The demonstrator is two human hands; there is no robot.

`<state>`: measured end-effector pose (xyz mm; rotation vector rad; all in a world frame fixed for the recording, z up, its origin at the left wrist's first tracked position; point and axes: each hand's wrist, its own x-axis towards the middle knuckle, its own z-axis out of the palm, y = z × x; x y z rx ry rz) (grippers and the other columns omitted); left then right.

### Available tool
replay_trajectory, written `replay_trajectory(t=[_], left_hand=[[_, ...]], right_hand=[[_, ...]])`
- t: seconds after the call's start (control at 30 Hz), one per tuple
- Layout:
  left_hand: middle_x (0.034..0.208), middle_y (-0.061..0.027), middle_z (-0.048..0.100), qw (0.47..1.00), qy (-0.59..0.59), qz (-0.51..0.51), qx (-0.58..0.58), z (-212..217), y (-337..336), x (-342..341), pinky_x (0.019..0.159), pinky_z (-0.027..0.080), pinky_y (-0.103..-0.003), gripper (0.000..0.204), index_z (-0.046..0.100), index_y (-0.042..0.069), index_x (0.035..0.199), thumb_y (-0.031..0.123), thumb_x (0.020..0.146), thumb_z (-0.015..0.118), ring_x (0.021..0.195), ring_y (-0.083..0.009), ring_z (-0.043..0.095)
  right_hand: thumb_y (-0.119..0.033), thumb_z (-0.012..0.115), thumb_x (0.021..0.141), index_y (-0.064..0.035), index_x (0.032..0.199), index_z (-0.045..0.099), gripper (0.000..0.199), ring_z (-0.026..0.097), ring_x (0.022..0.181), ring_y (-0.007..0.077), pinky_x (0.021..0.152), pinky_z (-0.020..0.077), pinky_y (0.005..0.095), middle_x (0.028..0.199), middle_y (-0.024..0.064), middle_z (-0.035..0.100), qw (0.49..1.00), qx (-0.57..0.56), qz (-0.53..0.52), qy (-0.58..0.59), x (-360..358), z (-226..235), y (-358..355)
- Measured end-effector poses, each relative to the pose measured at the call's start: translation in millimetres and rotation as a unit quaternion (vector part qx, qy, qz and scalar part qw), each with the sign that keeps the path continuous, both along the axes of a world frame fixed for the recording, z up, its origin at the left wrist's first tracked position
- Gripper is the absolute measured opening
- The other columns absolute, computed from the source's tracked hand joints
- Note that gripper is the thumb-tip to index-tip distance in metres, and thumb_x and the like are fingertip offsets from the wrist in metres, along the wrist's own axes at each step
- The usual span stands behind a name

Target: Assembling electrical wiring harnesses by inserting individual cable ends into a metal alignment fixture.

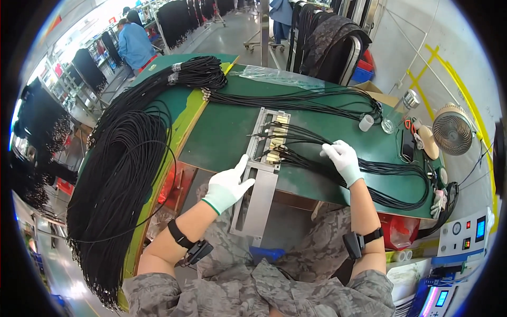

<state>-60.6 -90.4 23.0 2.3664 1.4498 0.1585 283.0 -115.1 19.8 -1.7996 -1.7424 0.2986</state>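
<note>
A long metal fixture (261,190) lies across the near table edge, with a row of pale yellow blocks (278,138) on its far part. Black cables (301,132) run from these blocks to the right and loop back across the green table. My left hand (228,186), in a white glove, is at the fixture's left side, index finger stretched along it and thumb apart. My gloved right hand (343,161) is over the cables right of the blocks. Its fingers are curled, and what is between them is hidden.
A large bundle of black cables (121,158) covers the table's left side. More cables (296,99) lie at the back beside clear plastic film (280,78). On the right stand a clear jar (398,111), a white cup (366,123) and a small fan (452,132). A person (134,45) works far left.
</note>
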Motion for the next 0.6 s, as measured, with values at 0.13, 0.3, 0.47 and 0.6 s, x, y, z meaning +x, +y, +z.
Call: replay_trajectory(t=[0.13,0.3,0.47,0.6], left_hand=[[0.074,-0.009,0.06,0.999,-0.016,-0.007,0.051,1.3,8.8,-6.0,0.06,0.046,-0.038,0.064,0.045,0.01,0.138,0.037,0.083,0.064,0.068,-0.0264,0.059],[0.095,-0.0112,0.063,0.966,-0.147,-0.005,0.213,-19.6,37.8,6.0,0.08,0.046,-0.038,0.056,0.051,0.01,0.132,0.031,0.083,0.066,0.089,-0.0276,0.06],[0.114,-0.0149,0.06,0.953,-0.194,0.011,0.232,-46.4,57.9,23.2,0.103,0.035,-0.044,0.053,0.05,0.012,0.133,0.027,0.084,0.063,0.111,-0.0304,0.053],[0.118,-0.0156,0.058,0.959,-0.224,0.006,0.176,-52.8,63.2,21.4,0.108,0.03,-0.044,0.053,0.049,0.013,0.134,0.025,0.084,0.062,0.117,-0.0309,0.05]], right_hand=[[-0.032,0.069,0.077,-0.0092,0.094,0.071,0.029,0.059,0.079,0.0304,0.072,0.0467,0.0381,0.081,0.0128,0.062,0.991,-0.099,0.004,-0.086,-5.8,11.4,2.3],[-0.028,0.073,0.073,-0.0094,0.1,0.068,0.034,0.062,0.081,0.0308,0.075,0.0481,0.0383,0.089,0.0118,0.065,0.984,0.056,0.022,-0.166,-32.1,-3.7,26.2],[-0.024,0.07,0.076,-0.0085,0.104,0.066,0.033,0.062,0.087,0.0328,0.079,0.0493,0.0396,0.09,0.013,0.066,0.981,-0.068,-0.002,-0.184,-56.7,6.4,45.8],[-0.025,0.068,0.079,-0.0097,0.112,0.064,0.036,0.061,0.091,0.0332,0.081,0.0489,0.039,0.097,0.0133,0.066,0.99,0.058,0.089,-0.096,-35.1,-3.9,38.8]])
